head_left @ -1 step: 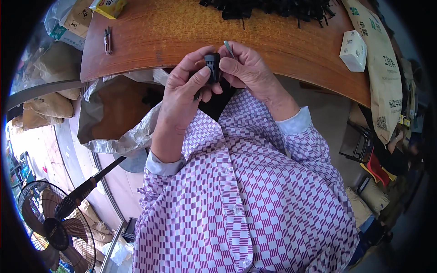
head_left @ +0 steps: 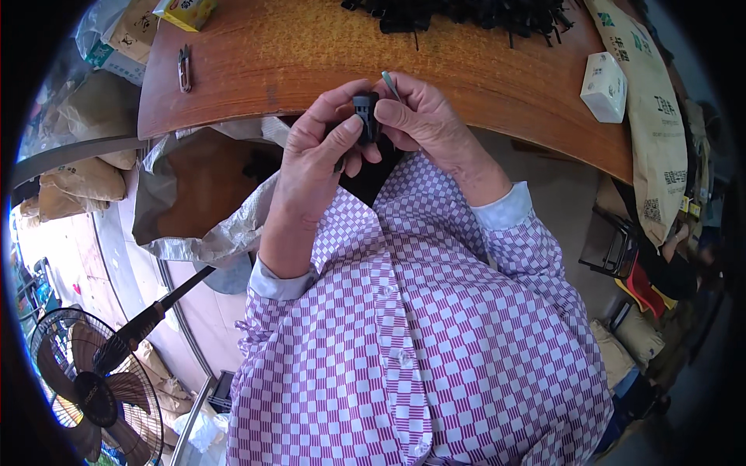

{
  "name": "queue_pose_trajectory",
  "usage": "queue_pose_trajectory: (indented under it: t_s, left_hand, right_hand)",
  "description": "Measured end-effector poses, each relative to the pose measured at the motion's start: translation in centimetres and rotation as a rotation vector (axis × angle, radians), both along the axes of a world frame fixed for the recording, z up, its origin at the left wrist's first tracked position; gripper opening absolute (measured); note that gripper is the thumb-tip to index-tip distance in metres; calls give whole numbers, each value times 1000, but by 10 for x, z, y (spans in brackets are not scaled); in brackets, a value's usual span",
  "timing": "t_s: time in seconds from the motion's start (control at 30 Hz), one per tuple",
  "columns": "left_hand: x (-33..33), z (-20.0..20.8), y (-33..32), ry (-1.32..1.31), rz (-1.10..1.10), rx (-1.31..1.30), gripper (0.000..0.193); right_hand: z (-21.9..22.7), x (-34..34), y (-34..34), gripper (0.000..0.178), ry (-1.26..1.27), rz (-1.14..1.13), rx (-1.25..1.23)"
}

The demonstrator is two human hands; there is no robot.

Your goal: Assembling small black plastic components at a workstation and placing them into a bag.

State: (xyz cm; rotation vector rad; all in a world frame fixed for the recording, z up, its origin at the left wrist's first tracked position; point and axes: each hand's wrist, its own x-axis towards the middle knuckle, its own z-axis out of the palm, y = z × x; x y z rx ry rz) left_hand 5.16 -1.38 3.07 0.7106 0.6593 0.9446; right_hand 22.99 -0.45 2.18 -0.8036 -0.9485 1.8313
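Between the thumb and fingers of my left hand (head_left: 326,132) is a small black plastic part (head_left: 364,116), roughly cylindrical with slots near its grey-looking top. My right hand (head_left: 420,116) is closed around a thin, flat, pale green-grey strip-like tool (head_left: 390,84), whose upper end sticks up past the fingers; its lower end is hidden. The right thumb and fingertips rest close against the black part's right side. Both hands meet just over the near edge of the wooden table (head_left: 272,70).
A heap of black parts (head_left: 466,17) lies at the table's far side. Thread snips (head_left: 184,70) and a yellow box (head_left: 185,12) lie left; a white tissue pack (head_left: 604,87) lies right. An open sack (head_left: 210,241) hangs below the edge, and a fan (head_left: 97,396) stands lower left.
The black part has shifted very slightly to the right and turned a little in my left fingers. My right hand has barely moved.
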Motion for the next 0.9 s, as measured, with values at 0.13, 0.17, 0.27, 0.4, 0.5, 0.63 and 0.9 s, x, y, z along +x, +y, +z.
queue_pose_trajectory:
  t_s: [0.13, 0.17, 0.27, 0.4, 0.5, 0.63, 0.9]
  left_hand:
    - [1, 0, -2, 166, -32, 68, 40]
    - [2, -3, -1, 233, -38, 162, 39]
    - [7, 0, -1, 457, -50, 287, 39]
    - [9, -10, 1, 549, -6, 371, 37]
    - [3, -11, 3, 474, -29, 252, 37]
    - [-1, -16, 10, 473, -42, 232, 34]
    - [-3, -21, 12, 813, 122, 405, 25]
  right_hand:
    - [-5, 0, -4, 20, -57, 16, 22]
    - [-3, -2, -5, 20, -56, 18, 16]
    - [-4, -6, -5, 18, -177, -10, 82]
    - [-8, -9, -11, 20, -383, -95, 220]
    - [1, -12, -16, 22, -464, -25, 108]
    - [-3, -17, -12, 23, -583, 28, 181]
    - [-16, -37, 1, 14, -592, -4, 238]
